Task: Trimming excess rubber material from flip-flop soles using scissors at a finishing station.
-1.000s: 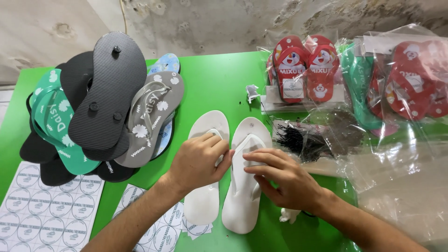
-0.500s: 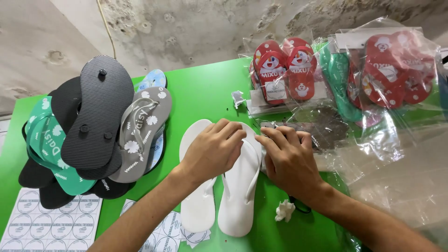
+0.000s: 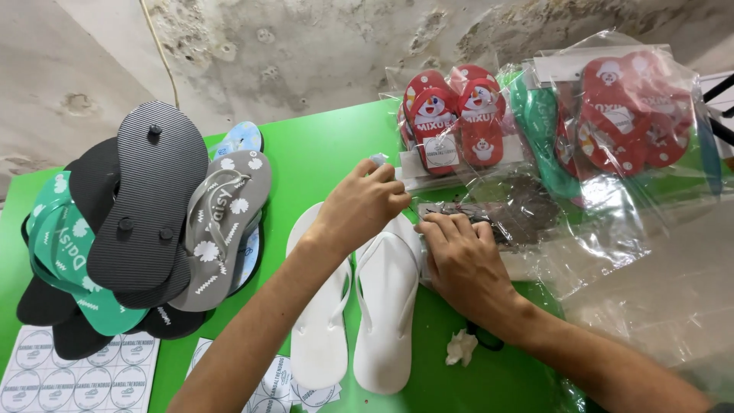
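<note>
While the white flip-flops (image 3: 359, 306) lie mid-table, something small gets pinched by the left hand (image 3: 363, 203); the right hand (image 3: 459, 256) is pressed flat, so steady holding's probably needed.

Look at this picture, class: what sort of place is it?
Probably a small sandal packing workbench: a pile of flip-flops, red pairs in clear bags and sticker sheets on a green table.

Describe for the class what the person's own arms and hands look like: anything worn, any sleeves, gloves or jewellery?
Both forearms are bare as far as the picture shows: no sleeves in view. The left hand and the right hand wear no gloves, and no rings, watch or bracelets can be seen. The fingernails look short and unpainted.
</note>
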